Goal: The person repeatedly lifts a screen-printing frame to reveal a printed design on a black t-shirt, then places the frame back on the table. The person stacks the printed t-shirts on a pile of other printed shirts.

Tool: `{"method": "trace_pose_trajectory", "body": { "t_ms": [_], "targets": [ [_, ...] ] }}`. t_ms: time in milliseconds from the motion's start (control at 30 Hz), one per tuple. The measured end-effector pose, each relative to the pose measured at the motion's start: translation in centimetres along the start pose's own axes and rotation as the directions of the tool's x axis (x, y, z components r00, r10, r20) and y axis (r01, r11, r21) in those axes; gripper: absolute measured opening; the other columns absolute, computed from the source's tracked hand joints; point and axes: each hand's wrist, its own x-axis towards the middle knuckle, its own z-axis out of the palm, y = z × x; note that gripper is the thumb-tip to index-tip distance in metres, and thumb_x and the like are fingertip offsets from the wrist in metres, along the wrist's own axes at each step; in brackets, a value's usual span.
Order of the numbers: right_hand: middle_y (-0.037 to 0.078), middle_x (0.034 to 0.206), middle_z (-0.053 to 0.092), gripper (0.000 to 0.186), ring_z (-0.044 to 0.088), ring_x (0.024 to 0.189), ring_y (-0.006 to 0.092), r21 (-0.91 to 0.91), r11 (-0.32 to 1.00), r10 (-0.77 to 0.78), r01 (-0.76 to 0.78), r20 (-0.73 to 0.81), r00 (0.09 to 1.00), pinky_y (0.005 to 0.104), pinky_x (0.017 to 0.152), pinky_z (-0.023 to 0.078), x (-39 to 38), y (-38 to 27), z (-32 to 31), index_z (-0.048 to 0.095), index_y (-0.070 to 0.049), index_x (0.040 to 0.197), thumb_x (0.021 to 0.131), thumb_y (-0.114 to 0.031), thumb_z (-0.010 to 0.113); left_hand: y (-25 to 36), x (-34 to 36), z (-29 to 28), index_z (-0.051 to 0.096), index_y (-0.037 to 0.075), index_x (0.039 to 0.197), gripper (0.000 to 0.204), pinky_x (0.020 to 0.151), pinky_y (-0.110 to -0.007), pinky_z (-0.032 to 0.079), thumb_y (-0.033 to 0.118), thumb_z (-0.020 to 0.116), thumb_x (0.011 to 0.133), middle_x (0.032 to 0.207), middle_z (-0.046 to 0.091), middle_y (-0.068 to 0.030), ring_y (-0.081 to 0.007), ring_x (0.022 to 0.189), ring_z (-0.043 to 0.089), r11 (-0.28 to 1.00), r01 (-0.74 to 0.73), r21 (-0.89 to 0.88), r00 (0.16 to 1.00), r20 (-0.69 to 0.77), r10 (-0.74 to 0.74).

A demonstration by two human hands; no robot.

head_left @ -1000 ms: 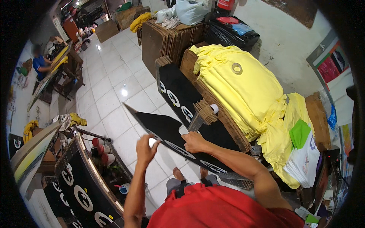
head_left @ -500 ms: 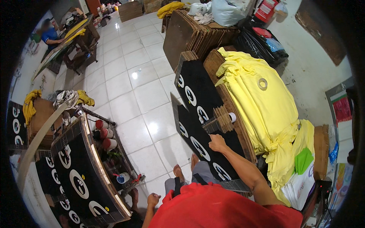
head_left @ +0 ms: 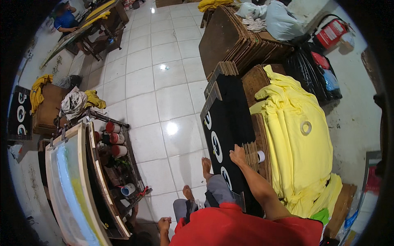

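Observation:
My right hand (head_left: 237, 156) is closed on the inner edge of a long black fabric-covered board (head_left: 216, 145) printed with white rings. That board lies on a stack of similar boards, beside the layered brown board edges (head_left: 249, 153). My left hand (head_left: 164, 224) hangs low by my left side, fingers curled, with nothing visible in it. To its left a wooden-framed printing screen (head_left: 76, 184) with a light-blue band lies over a black panel on a stand.
Folded yellow fabric (head_left: 295, 123) with a tape roll (head_left: 305, 128) on it is piled at right. Paint jars (head_left: 117, 138) and a white cup (head_left: 128, 189) stand on the left rack. Brown boards (head_left: 223, 41) lean behind. A person in blue (head_left: 65, 20) is at a far table.
The black board in my right hand has turned from slanting outward to lining up with the stack. At left, the screen has come down over the printed black panel. My view has shifted.

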Motion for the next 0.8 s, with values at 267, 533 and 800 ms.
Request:
{"method": "trace_pose_trajectory", "body": {
  "t_ms": [267, 533, 800],
  "targets": [
    [0.032, 0.091, 0.061, 0.039, 0.059, 0.089, 0.0460, 0.038, 0.997, -0.056, 0.062, -0.162, 0.985, 0.0485, 0.082, 0.046, 13.6, -0.2, 2.1, 0.056, 0.010, 0.107, 0.074, -0.011, 0.062, -1.3, -3.1, 3.9, 0.061, 0.000, 0.079, 0.018, 0.046, -0.026, 0.041, 0.016, 0.068, 0.081, 0.068, 0.064, -0.0087, -0.0152, 0.055, 0.059, 0.982, 0.187, -0.010, 0.981, -0.051, -0.188],
    [0.029, 0.083, 0.062, 0.025, 0.061, 0.083, 0.0448, 0.000, 0.999, -0.035, 0.036, -0.220, 0.975, 0.0501, 0.077, 0.047, 24.1, -1.4, 3.1, 0.057, 0.007, 0.093, 0.077, -0.012, 0.060, -2.7, -1.4, 3.2, 0.059, 0.001, 0.075, 0.017, 0.048, -0.029, 0.045, 0.014, 0.069, 0.078, 0.068, 0.064, -0.0099, -0.0179, 0.057, 0.061, 0.979, 0.174, -0.106, 0.976, -0.114, -0.185],
    [0.026, 0.079, 0.063, 0.017, 0.062, 0.077, 0.0424, -0.095, 0.995, -0.023, -0.002, -0.260, 0.965, 0.0507, 0.071, 0.049, 28.2, -1.2, 5.3, 0.055, 0.002, 0.088, 0.079, -0.012, 0.060, 1.7, -0.6, 4.1, 0.060, 0.005, 0.075, 0.011, 0.049, -0.028, 0.045, 0.012, 0.068, 0.078, 0.068, 0.064, -0.0086, -0.0181, 0.059, 0.063, 0.958, 0.278, -0.070, 0.955, -0.091, -0.284]
  ]
}}
